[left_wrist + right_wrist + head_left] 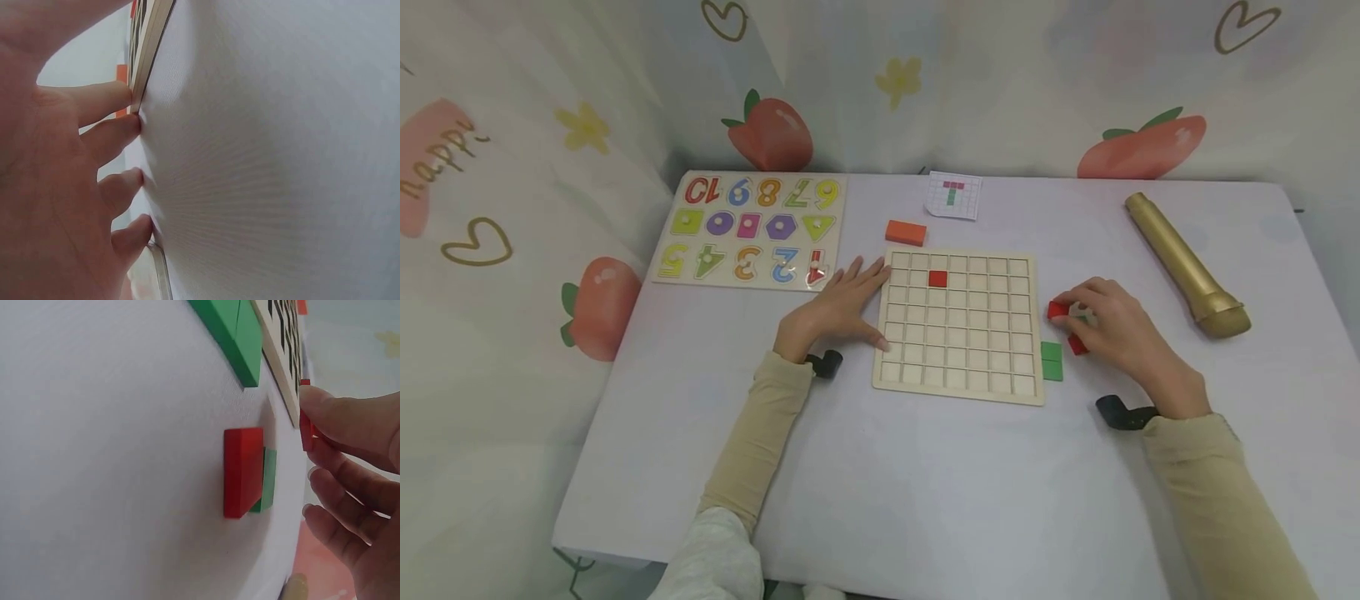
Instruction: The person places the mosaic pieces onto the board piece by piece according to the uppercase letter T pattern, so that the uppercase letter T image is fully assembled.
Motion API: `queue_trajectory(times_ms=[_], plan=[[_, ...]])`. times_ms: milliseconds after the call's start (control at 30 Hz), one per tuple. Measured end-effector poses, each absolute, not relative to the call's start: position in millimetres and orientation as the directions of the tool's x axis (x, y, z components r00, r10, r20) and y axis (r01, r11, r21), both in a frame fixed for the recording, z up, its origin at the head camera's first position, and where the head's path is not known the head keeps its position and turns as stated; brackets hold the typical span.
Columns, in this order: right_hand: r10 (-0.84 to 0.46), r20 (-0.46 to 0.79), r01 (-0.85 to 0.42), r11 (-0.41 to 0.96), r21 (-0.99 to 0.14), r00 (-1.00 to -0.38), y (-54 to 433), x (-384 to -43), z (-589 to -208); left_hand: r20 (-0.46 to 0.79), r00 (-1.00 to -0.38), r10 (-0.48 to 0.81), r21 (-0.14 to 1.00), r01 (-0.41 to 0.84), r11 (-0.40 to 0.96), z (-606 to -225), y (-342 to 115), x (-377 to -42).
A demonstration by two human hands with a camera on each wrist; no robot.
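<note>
Green tiles [1052,370], two, lie side by side just beside the right edge of one wooden grid board [958,337]. Past them I count one loose red tile [244,475], partly hiding a third green tile [269,478]. Right hand [1112,325]: pinching one held red tile [1057,310] just off the board's right edge; nearly edge-on in the right wrist view, long visible side upright. Left hand [838,308]: spread, gripping nothing, at the board's left edge. One red square [937,279] occupies a cell. Beyond: one gold microphone [1183,262]; one orange block [906,232], long axis left-right; one number puzzle [748,248]; one pattern card [966,207].
</note>
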State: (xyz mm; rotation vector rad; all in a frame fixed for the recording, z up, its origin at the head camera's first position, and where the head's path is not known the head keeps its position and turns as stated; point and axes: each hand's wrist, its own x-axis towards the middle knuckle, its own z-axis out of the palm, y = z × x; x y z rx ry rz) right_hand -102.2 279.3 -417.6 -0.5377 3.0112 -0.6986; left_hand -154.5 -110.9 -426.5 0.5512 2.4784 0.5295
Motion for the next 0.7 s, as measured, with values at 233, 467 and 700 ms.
queue_trajectory(times_ms=[233,467,700], plan=[[-0.353,0.108,-0.361,0.81,-0.462,-0.93,268,-112,-416,-0.413,-0.774,0.481,0.477,0.266,0.838,-428,-111,-155],[-0.38,0.102,-0.378,0.781,-0.497,-0.919,254,-126,-414,-0.409,-0.774,0.483,0.477,0.27,0.836,-430,-111,-156],[-0.405,0.117,-0.406,0.761,-0.506,-0.907,239,-138,-416,-0.41,-0.774,0.483,0.472,0.273,0.838,-433,-112,-156]])
